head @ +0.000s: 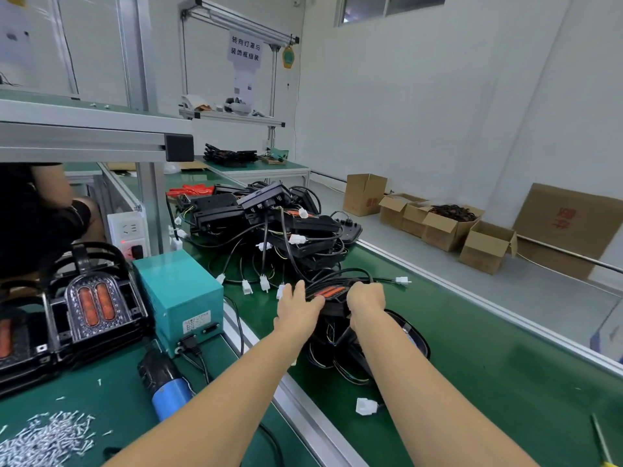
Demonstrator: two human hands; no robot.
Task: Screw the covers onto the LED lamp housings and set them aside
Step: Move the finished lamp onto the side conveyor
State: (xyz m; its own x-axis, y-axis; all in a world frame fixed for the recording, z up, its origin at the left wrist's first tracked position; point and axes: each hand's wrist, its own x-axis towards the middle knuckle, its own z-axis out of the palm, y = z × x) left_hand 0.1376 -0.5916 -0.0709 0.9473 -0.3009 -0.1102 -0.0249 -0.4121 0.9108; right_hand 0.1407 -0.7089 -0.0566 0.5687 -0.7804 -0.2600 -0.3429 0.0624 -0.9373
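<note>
A black LED lamp housing with an orange lens (332, 292) lies on the green conveyor belt (472, 348) in front of me. My left hand (298, 310) holds its near left end, thumb on top. My right hand (365, 298) grips its right end with curled fingers. Beyond it sits a heap of finished black lamp housings with wires and white connectors (269, 224). A blue-handled electric screwdriver (165, 382) lies on the bench to the left, near a pile of silver screws (43, 439).
A teal power box (178, 294) stands beside the belt. Lamp assemblies with orange lenses (91, 308) rest at the bench's left. A loose white connector (365, 406) lies on the belt. Cardboard boxes (448, 227) line the floor on the right. Another person sits at far left.
</note>
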